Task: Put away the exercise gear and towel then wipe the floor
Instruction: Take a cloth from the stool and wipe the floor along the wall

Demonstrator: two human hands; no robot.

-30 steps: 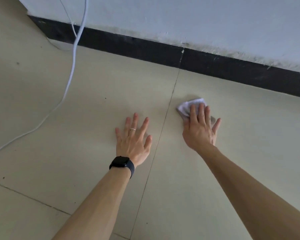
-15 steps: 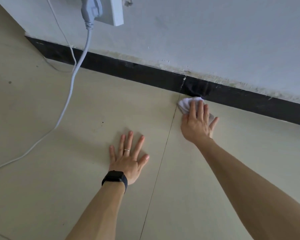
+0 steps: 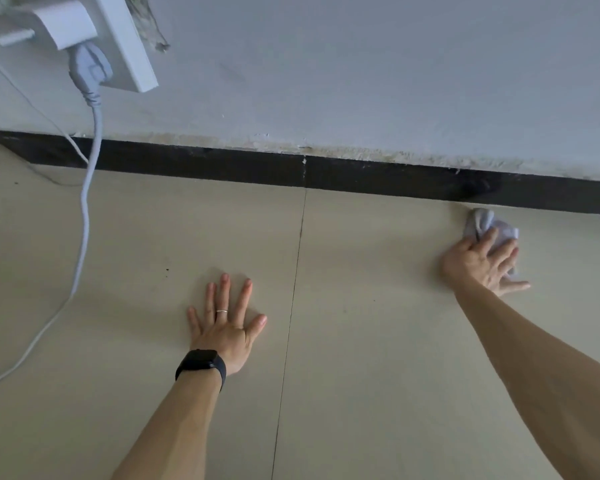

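At the far left, a grey plastic plug with a pale cable (image 3: 84,216) is sitting in a white wall socket plate (image 3: 129,46). The cable is trailing down over the black skirting board (image 3: 222,164) onto the beige tiled floor (image 3: 136,237). Further right, the left hand (image 3: 226,327), wearing a black wrist watch (image 3: 201,363) and a thin silver ring (image 3: 221,311), is lying flat on the floor. Its grip is wide, with the fingers spread and holding nothing, and it seems to be carrying some of the person's weight. A dark, straight tile joint (image 3: 297,271) is running between the two hands.

At the right, the right hand (image 3: 482,266) is pressing a small crumpled white cloth (image 3: 494,226) onto the floor, just beside the skirting board. This grip is also rather wide: the fingers are lying nearly straight over the cloth and pushing it, not closing round it.

The white cloth is looking soft, light and limp, so it will probably be folding and sliding out from under the palm. I think it is best taken at its bunched middle, with the palm on top and pressing evenly. No exercise gear is showing, so I judge the wiping step to be in hand.
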